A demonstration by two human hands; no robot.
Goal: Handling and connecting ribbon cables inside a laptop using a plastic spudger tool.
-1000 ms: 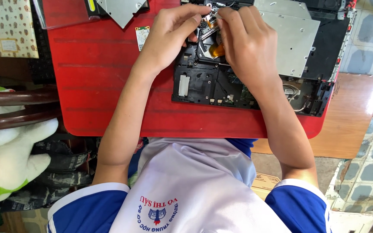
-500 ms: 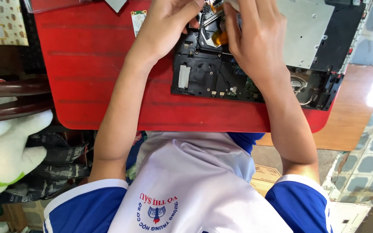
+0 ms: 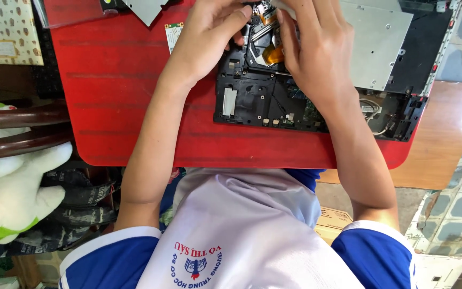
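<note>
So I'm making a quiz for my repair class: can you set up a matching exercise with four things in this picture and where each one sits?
Things:
1. opened black laptop base
2. small green circuit card
3. white and green plush toy
4. grey metal drive cover

Places:
A. lower left, off the table
B. under both hands
C. upper right, on the laptop
D. on red table, left of the left hand

Pairs: 1-B, 2-D, 3-A, 4-C

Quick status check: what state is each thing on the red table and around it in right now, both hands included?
Laptop base: opened up, internals exposed.
Silver drive: seated in the base, top showing.
Orange ribbon cable: exposed between the hands, connection unclear.
Left hand: fingers pressed onto the base's upper edge.
Right hand: fingers curled over the same spot.
Small green card: lying loose on the red table.
</note>
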